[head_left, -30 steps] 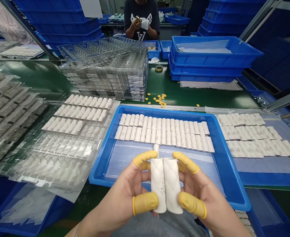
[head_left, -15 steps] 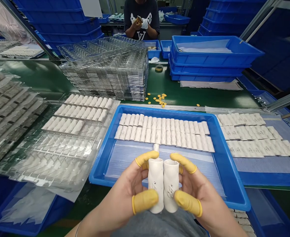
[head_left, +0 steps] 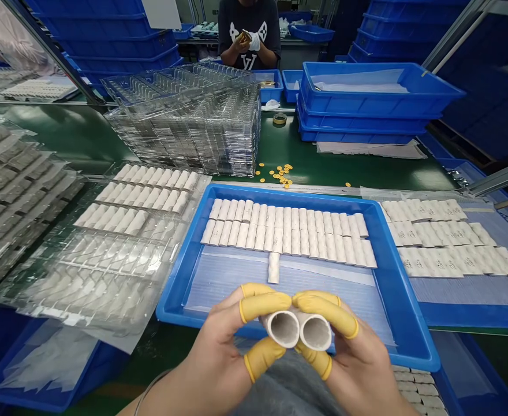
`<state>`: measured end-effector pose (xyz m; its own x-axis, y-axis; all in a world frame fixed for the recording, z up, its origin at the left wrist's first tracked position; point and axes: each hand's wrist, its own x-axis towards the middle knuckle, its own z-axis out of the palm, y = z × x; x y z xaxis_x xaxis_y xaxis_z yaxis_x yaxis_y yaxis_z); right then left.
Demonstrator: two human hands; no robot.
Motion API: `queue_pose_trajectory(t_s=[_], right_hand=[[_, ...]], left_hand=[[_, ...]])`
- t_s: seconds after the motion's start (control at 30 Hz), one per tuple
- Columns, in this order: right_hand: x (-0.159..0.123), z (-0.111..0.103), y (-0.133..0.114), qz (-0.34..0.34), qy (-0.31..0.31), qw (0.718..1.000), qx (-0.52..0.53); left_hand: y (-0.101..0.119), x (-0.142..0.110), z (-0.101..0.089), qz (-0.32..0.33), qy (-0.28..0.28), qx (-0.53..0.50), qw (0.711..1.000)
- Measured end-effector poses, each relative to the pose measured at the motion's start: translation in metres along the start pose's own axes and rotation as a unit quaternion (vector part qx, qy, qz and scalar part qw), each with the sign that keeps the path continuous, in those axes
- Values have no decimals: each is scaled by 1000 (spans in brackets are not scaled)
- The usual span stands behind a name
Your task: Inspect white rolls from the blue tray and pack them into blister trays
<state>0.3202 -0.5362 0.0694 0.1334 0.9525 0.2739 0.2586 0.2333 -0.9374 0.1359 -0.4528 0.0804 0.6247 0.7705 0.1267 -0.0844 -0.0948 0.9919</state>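
Observation:
My left hand [head_left: 226,352] pinches a white tube [head_left: 283,328] and my right hand [head_left: 349,358] pinches a second white tube [head_left: 315,333]. The two tubes lie side by side, touching, with their hollow open ends turned toward the camera. Yellow finger cots cover my thumbs and forefingers. Both hands hover over the near rim of a blue tray [head_left: 403,329]. In that tray lie two rows of white tubes [head_left: 286,231], and a single tube [head_left: 273,267] rests alone below them.
A clear blister tray with white tubes [head_left: 144,199] lies at left, with a stack of empty clear trays [head_left: 193,124] behind it. More white tubes [head_left: 444,237] lie at right. Stacked blue bins [head_left: 366,104] stand at far right. Yellow caps [head_left: 280,173] are scattered on the green table. A person [head_left: 249,32] works opposite.
Both hands have sunk lower and tipped the two tubes from upright to lying flat, so their open ends now face the camera. The lone tube in the tray is now uncovered.

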Motion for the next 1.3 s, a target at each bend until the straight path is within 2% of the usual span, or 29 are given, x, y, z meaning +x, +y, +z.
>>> queue_pose_trajectory(t_s=[0.13, 0.5, 0.7, 0.8, 0.87, 0.97, 1.07, 1.2, 1.23, 1.3], right_hand=[[3, 0, -2, -28, -4, 1000, -7], [3, -2, -5, -49, -19, 999, -7], [-3, -4, 0, -38, 28, 997, -58], [-4, -7, -2, -47, 69, 995, -55], [-3, -10, -5, -41, 104, 993, -35], [0, -10, -9, -15, 148, 988, 39], [0, -6, -8, 25, 161, 978, 131], [0, 8, 2, 88, 181, 956, 211], [0, 11, 5, 99, 180, 954, 219], [1, 17, 10, 114, 167, 955, 218]], left_hand=[[0, 1, 1, 37, 8, 22, 999], [1, 1, 1, 64, 7, 53, 997], [-1, -1, -3, 33, 71, 78, 994], [-2, -1, -6, 14, 89, 35, 995], [-5, 0, -8, -24, 128, -51, 990], [-11, 6, -9, -95, 167, -208, 959], [-15, 12, -4, -161, 143, -283, 935], [-12, 12, 13, -252, 82, -409, 873], [-11, 12, 17, -250, 70, -417, 871], [-9, 10, 22, -218, 59, -393, 891]])
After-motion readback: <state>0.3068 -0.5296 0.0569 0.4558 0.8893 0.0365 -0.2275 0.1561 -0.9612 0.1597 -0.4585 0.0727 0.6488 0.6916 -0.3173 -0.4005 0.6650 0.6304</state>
